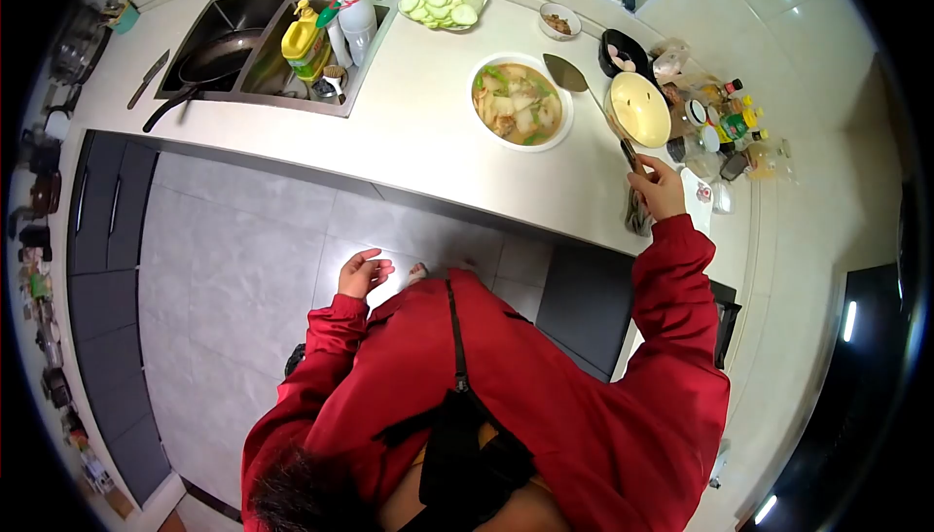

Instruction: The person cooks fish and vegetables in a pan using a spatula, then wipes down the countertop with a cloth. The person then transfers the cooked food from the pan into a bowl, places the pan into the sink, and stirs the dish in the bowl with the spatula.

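My right hand (662, 190) is closed round the dark handle of a spatula (564, 72) above the right part of the counter. Its broad metal blade reaches left to the rim of a white bowl (479, 124); whether it touches the bowl I cannot tell. Inside the bowl is a stew (516, 104) with pale chunks, green pieces and broth. A pale yellow bowl or pan (639, 109) sits just beyond the handle. Away from the counter, my left hand (365, 272) hangs over the floor, fingers loosely apart and holding nothing.
A plate of sliced green vegetable (443, 2) and a small bowl (559, 21) stand at the back. Bottles and jars (735, 124) crowd the right corner. On the left, the sink (336, 104) holds a frying pan (219, 57) and bottles, with a knife (148, 80) beside it.
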Motion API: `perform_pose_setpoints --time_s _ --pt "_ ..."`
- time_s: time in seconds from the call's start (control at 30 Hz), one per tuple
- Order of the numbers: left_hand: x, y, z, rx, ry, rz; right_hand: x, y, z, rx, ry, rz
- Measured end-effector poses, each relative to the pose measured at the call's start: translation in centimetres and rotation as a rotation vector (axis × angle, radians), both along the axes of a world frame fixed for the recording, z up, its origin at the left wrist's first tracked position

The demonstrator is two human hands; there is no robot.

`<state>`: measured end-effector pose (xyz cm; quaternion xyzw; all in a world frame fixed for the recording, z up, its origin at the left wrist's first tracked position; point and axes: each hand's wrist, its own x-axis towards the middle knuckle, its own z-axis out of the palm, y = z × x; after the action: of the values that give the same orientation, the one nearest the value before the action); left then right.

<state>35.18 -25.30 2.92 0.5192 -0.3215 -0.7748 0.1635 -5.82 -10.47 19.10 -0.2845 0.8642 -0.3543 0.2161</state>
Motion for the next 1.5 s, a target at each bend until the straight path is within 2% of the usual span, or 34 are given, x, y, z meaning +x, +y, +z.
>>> perform_pose_setpoints --time_s 0.03,0.1,0.13,0.3,0.4,0.57,0.67,0.73,0.87,0.93,0.97,1.03,1.27,1.33,1.5 --pt "-0.2 0.2 -0.1 0.001 -0.003 0.011 -0.4 -0.1 -0.2 -0.004 -0.002 0.005" --pt "-0.7 0.6 -0.4 0.002 -0.005 0.031 -0.9 -0.7 -0.2 -0.047 -0.259 -0.057" --pt "-1.0 0.9 -0.6 -0.009 -0.016 0.046 -1.6 -0.6 -0.7 -0.034 -0.296 -0.060" --pt "-4.2 3.2 0.7 -0.004 0.000 0.150 -2.5 0.0 0.5 -0.002 -0.392 0.020" --pt "-6.6 4.5 -0.2 0.003 0.021 0.169 -3.6 0.9 1.3 0.000 -0.481 0.072" --pt "-10.4 6.8 0.8 0.010 0.058 0.196 -5.4 0.9 1.0 -0.028 -0.503 0.105" --pt "-11.3 7.8 0.6 0.013 0.058 0.228 -6.0 0.5 1.0 -0.053 -0.424 0.148" --pt "-11.4 8.4 0.4 0.015 0.058 0.248 -6.3 0.1 1.0 -0.019 -0.178 0.217" --pt "-11.1 9.1 0.4 0.004 0.016 0.272 -6.7 -0.7 0.8 0.025 -0.113 0.303" --pt "-11.0 9.1 0.7 0.008 0.006 0.279 -6.7 -1.0 0.1 0.023 0.065 0.386" --pt "-11.1 9.0 0.9 0.006 0.002 0.268 -6.7 -1.0 -0.1 0.023 0.064 0.384" --pt "-11.0 8.7 0.6 0.005 0.001 0.257 -6.8 -1.0 -0.2 -0.030 0.304 0.509" --pt "-10.8 7.8 0.2 0.012 0.026 0.236 -6.5 0.9 2.2 -0.002 0.377 0.528" --pt "-10.8 7.7 0.2 0.014 0.032 0.231 -6.3 1.4 2.7 0.102 0.324 0.507" --pt "-10.6 7.4 0.2 0.013 0.050 0.228 -5.4 2.2 4.2 0.056 0.301 0.466"
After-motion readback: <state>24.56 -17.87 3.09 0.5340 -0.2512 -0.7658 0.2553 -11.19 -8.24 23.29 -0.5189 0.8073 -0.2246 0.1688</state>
